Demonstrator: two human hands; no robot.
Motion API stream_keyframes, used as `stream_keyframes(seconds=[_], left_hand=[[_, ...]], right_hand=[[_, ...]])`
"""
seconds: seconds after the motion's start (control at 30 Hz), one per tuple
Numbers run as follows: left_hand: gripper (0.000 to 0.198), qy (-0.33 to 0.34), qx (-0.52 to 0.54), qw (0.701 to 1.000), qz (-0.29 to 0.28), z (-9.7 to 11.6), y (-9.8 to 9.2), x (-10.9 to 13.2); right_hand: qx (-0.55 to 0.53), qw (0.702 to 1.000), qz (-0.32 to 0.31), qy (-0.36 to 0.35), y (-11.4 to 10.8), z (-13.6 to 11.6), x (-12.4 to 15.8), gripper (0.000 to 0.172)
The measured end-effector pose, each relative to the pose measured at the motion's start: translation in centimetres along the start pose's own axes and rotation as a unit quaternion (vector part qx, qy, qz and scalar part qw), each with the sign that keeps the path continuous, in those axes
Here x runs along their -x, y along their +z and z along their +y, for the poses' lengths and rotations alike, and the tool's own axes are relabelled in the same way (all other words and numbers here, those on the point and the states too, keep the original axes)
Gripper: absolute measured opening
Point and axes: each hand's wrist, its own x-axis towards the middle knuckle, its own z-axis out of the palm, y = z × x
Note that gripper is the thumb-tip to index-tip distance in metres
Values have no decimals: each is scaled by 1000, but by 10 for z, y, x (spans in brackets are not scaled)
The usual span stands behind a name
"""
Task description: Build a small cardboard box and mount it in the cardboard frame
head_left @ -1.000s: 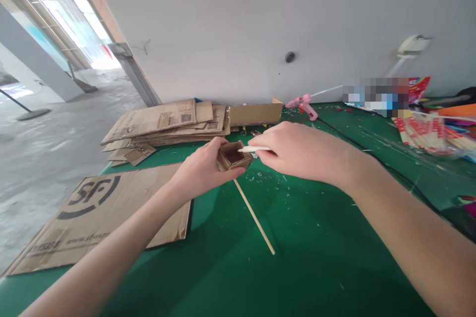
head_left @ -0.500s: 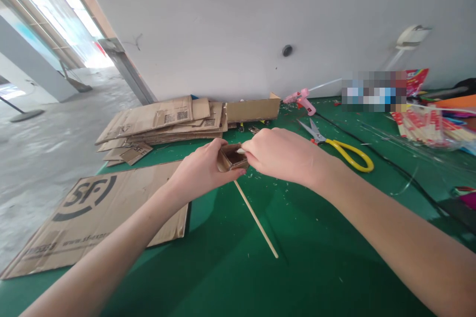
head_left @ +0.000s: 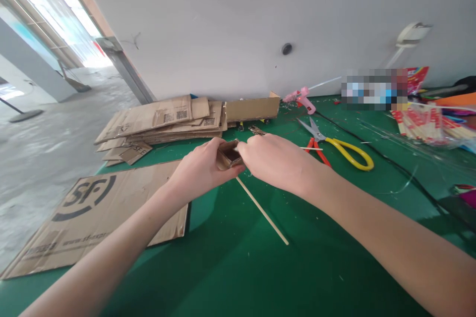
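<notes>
My left hand [head_left: 201, 162] is closed round a small open cardboard box [head_left: 224, 159], thumb along its near side and fingers behind. From under the box a thin wooden stick [head_left: 263, 211] slants down to the right; its upper end is hidden. Beside the box's right edge, my right hand [head_left: 273, 161] is closed with its fingertips at the opening. A second thin stick [head_left: 312, 148] shows past the back of this hand, and a pale tip shows at its fingers. It appears to be gripped there, its middle covered by the hand.
Behind my right hand lie red-handled pliers [head_left: 319, 152] and yellow-handled scissors [head_left: 344, 151]. A pink glue gun [head_left: 302, 99] stands by the wall with its black cord trailing right. Cardboard sheets [head_left: 148, 121] are stacked left; a large flat piece [head_left: 122, 213] lies nearer. Bagged sticks [head_left: 424, 126] sit right.
My right hand has shifted slightly down, and the red pliers and a stick end now show behind it. The slanting stick's lower end has swung up and to the right.
</notes>
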Motion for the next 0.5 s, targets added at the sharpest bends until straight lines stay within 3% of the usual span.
stream_keyframes(seconds=[0.37,0.5], left_hand=[[33,8,-5,1000,29,-1,4,0],[41,-15,-41,999,23,-5,7,-2]], right_hand=[[-35,999,29,21,4,-8,-3,34],[-40,999,15,27,-5,-4,0,29]])
